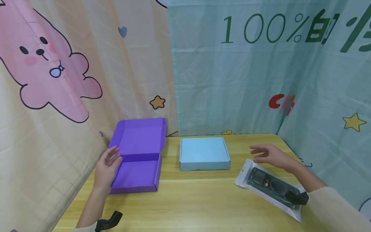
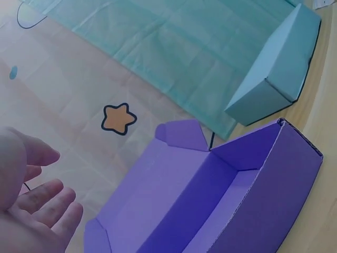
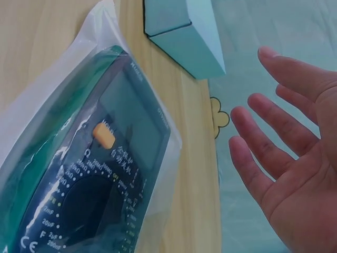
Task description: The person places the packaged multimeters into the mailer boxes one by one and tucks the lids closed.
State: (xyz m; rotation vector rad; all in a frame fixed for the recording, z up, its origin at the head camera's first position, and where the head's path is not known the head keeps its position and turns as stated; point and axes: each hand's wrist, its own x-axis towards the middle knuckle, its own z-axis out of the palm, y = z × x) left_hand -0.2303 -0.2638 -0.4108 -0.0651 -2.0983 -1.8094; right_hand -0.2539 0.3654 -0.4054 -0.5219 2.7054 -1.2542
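Note:
A purple cardboard box point(image 1: 136, 174) stands on the table at left with its lid raised, its inside bare. My left hand point(image 1: 106, 169) is at the box's left side, fingers loosely bent and holding nothing; the left wrist view shows the fingers apart from the purple box point(image 2: 247, 200). On the right lies a multimeter point(image 1: 269, 185) in a clear plastic bag point(image 1: 243, 175). My right hand point(image 1: 268, 156) hovers just beyond the bag's upper end, with relaxed fingers and nothing in them. The right wrist view shows the multimeter's dial and orange button point(image 3: 104, 136) through the plastic.
A closed light-blue box point(image 1: 204, 153) sits at the middle back of the wooden table point(image 1: 197, 199). Behind it hangs a teal curtain point(image 1: 226, 83), and a cream curtain point(image 1: 116, 74) runs along the left edge. Black straps point(image 1: 108, 222) are worn on the wrists.

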